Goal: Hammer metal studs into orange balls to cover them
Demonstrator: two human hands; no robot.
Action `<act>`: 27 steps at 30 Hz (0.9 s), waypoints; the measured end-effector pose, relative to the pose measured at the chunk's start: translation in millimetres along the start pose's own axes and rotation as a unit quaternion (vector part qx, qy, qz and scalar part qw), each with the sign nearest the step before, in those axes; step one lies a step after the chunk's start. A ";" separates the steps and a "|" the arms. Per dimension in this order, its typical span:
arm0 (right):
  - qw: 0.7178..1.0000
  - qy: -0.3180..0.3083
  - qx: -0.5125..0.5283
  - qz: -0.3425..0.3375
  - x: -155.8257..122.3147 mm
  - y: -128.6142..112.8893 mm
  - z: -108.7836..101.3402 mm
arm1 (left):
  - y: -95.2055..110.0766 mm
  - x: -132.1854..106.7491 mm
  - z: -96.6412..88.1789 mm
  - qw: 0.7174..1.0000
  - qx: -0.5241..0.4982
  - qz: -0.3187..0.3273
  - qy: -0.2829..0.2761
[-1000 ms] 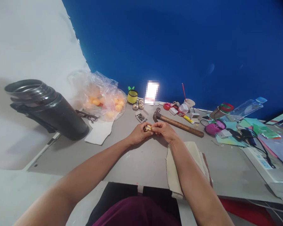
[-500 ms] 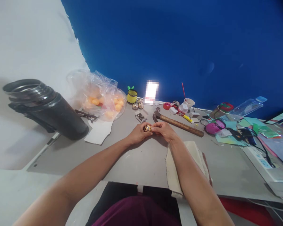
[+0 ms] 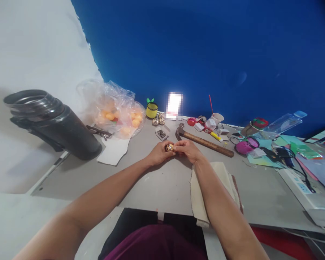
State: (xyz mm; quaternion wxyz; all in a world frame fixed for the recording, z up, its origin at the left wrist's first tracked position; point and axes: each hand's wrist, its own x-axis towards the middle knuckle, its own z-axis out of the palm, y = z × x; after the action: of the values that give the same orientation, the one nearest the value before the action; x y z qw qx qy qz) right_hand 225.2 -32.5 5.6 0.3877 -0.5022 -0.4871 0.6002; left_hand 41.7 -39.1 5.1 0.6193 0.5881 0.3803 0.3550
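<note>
My left hand [image 3: 159, 153] is wrapped round a small ball [image 3: 168, 147] with dark, gold and shiny silver patches. From the right, the thumb and fingers of my right hand [image 3: 187, 150] are pinched together against the ball's side; whether a tiny piece sits between them is hidden. Just beyond my hands lies a small tray [image 3: 161, 135] of shiny metal bits. Several shiny metallic balls [image 3: 158, 120] rest behind it. A hammer [image 3: 206, 141] with a wooden handle lies to the right of my hands, its head towards them.
A dark thermos [image 3: 59, 124] stands open at the left, beside a plastic bag [image 3: 113, 112] of orange balls and white paper [image 3: 116, 151]. Folded cloth [image 3: 216, 180] lies under my right forearm. On the right are a power strip [image 3: 300, 184], a clear bottle [image 3: 285, 124] and papers.
</note>
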 end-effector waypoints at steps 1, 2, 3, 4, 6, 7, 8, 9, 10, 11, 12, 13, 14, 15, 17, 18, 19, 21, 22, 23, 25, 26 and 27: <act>1.000 0.002 -0.001 0.001 -0.4 -0.8 0.5 | -0.1 0.1 -0.1 1.000 -0.003 0.000 -0.001; 1.000 0.004 -0.002 0.002 -0.9 -1.6 1.0 | -0.2 0.1 -0.3 1.000 -0.005 0.000 -0.002; 1.000 0.005 -0.003 0.003 -1.4 -2.5 1.6 | -0.1 0.1 -0.3 1.000 -0.007 0.000 -0.002; 1.000 0.006 -0.004 0.003 -2.0 -3.4 2.1 | 0.0 0.0 -0.3 1.000 -0.007 -0.001 -0.002; 1.000 0.005 -0.003 0.001 -2.9 -5.1 3.2 | 0.4 -0.1 0.0 1.000 -0.009 -0.002 0.000; 1.000 0.004 -0.002 -0.002 -3.4 -5.8 3.8 | 0.5 -0.1 0.2 1.000 -0.010 -0.003 0.001; 1.000 0.002 -0.001 -0.004 -3.8 -6.5 4.2 | 0.4 -0.1 0.3 1.000 -0.012 -0.004 0.001; 1.000 0.001 -0.001 -0.006 -4.2 -7.1 4.6 | 0.3 -0.1 0.5 1.000 -0.014 -0.005 0.002; 1.000 0.001 -0.001 -0.007 -4.6 -7.5 5.0 | 0.1 0.0 0.5 1.000 -0.017 -0.006 0.001; 1.000 0.001 -0.001 -0.008 -4.9 -7.8 5.2 | -0.2 0.0 0.4 1.000 -0.018 -0.006 0.000; 1.000 0.002 -0.002 -0.008 -5.1 -7.9 5.4 | -0.6 0.1 0.2 1.000 -0.017 -0.006 -0.001; 1.000 0.003 -0.003 -0.009 -5.2 -7.8 5.6 | -1.0 0.3 0.0 1.000 -0.015 -0.006 -0.003; 1.000 0.004 -0.004 -0.010 -5.2 -7.5 5.6 | -1.4 0.4 -0.2 1.000 -0.013 -0.005 -0.004; 1.000 0.004 -0.007 -0.012 -5.1 -7.1 5.5 | -1.8 0.6 -0.4 1.000 -0.012 -0.004 -0.004; 1.000 0.003 -0.012 -0.017 -4.5 -6.2 5.3 | -2.5 0.9 -0.7 1.000 -0.016 -0.003 -0.006; 1.000 0.002 -0.015 -0.019 -4.2 -5.8 5.1 | -2.7 1.1 -0.7 1.000 -0.018 -0.004 -0.007; 1.000 0.001 -0.016 -0.020 -3.9 -5.6 4.9 | -3.0 1.3 -0.8 1.000 -0.019 -0.004 -0.008; 1.000 -0.001 -0.021 -0.022 -3.5 -5.6 4.6 | -3.6 1.7 -0.7 1.000 -0.016 -0.005 -0.007; 0.999 0.000 -0.025 -0.023 -3.6 -5.9 4.6 | -4.0 1.9 -0.7 1.000 -0.013 -0.004 -0.005; 0.999 0.000 -0.030 -0.025 -3.8 -6.4 4.7 | -4.4 2.1 -0.6 1.000 -0.010 -0.003 -0.003; 0.999 0.005 -0.042 -0.032 -4.7 -7.8 5.2 | -5.0 2.2 -0.4 1.000 -0.007 -0.001 -0.002; 0.998 0.008 -0.046 -0.036 -5.4 -8.5 5.6 | -5.1 2.2 -0.3 1.000 -0.008 0.000 -0.002; 0.998 0.009 -0.048 -0.038 -6.0 -9.3 6.0 | -5.0 2.0 -0.2 1.000 -0.010 0.000 -0.002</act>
State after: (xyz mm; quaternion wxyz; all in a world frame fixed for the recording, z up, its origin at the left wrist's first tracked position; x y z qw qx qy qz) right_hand 220.3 -37.4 16.1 0.3899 -0.5067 -0.5310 0.5561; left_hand 42.4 -37.5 0.0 0.6261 0.5824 0.3751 0.3579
